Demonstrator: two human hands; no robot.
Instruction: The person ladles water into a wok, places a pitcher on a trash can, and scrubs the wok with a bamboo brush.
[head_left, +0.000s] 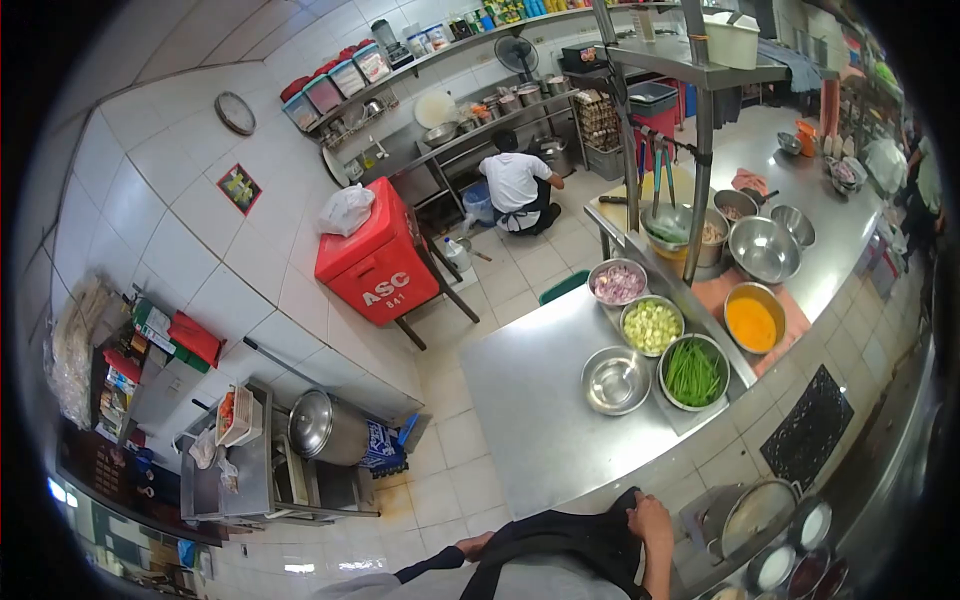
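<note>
At the bottom of the head view, my right hand [652, 522] is closed on the edge of a black apron [575, 535] worn at my front. My left hand [475, 546] rests at the apron's other side, its fingers mostly hidden by the cloth. In front of me stands a steel table [520, 400]. On its right part sit a steel bowl [616, 381] with nothing in it, a bowl of green beans or similar cut green stalks [693, 372], a bowl of pale green chopped vegetable [652, 326] and a bowl of chopped purple onion [618, 283]. Neither hand touches the bowls.
A bowl of orange liquid [754, 318] and a large steel bowl [765, 250] stand on the counter beyond. A red cooler [375, 255] sits on a stand. A person [518, 185] squats at the back. Left is a big lidded pot [325, 428]; containers [775, 565] stand lower right.
</note>
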